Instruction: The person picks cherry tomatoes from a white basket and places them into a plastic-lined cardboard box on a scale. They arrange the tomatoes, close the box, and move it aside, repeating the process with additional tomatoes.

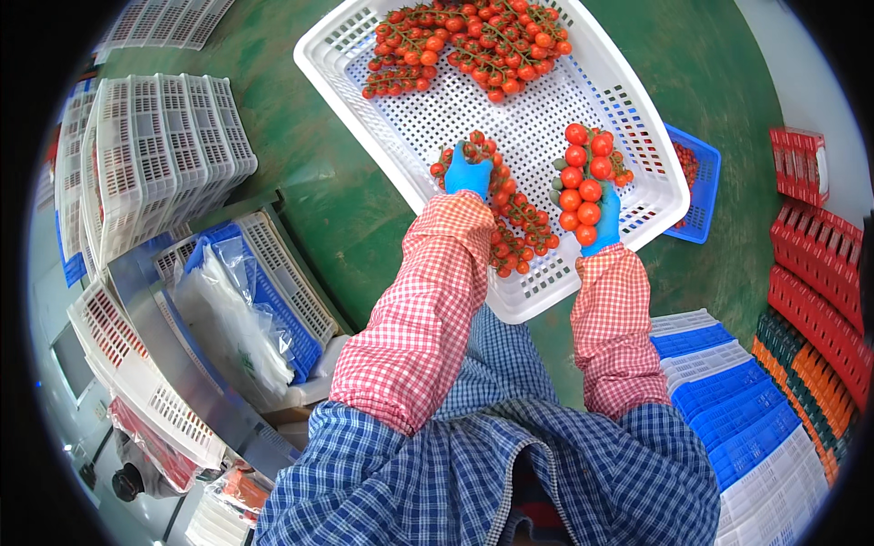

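Observation:
A large white perforated plastic crate [505, 119] lies before me. In my blue-gloved right hand [603, 222], over the crate's right side, is a truss of cherry tomatoes [580, 184], mostly red with a few small green ones along its left edge. My left hand [469, 174], also gloved in blue, is down at the vine tomatoes [522, 225] near the crate's left wall; thumb and a finger show apart, but whether they grip a stem is unclear. More vine tomatoes [478, 44] are heaped at the far end. Part of a small truss [621, 174] shows behind the held one.
A blue crate with tomatoes [707, 188] sits on the green floor beyond the right rim. Stacked white crates [171, 136] and clear plastic bags [229, 327] are at left. Blue and white crates [730, 389] stand at right, near red crates [819, 273].

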Demonstrator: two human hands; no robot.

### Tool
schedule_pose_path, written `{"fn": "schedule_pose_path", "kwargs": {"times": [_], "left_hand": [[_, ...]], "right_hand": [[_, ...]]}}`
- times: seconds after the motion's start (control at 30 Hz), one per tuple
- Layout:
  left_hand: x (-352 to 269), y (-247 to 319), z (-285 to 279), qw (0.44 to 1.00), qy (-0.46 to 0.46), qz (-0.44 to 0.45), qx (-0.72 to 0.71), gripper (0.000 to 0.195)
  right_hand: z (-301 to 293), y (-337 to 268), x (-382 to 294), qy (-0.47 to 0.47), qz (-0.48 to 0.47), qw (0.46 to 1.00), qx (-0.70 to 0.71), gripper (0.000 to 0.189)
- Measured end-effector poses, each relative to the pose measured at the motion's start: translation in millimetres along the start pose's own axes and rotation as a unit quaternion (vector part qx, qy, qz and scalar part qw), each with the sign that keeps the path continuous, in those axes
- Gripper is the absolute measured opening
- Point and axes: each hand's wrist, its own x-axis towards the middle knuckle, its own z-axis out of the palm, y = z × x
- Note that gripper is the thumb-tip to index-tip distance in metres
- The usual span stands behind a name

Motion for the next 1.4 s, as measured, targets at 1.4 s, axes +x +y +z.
{"fn": "schedule_pose_path", "kwargs": {"times": [1.4], "left_hand": [[-102,14,133,0.971,0.118,-0.206,0.042,0.101]], "right_hand": [[-16,-29,-73,0.044,-0.031,0.995,0.089,0.051]]}}
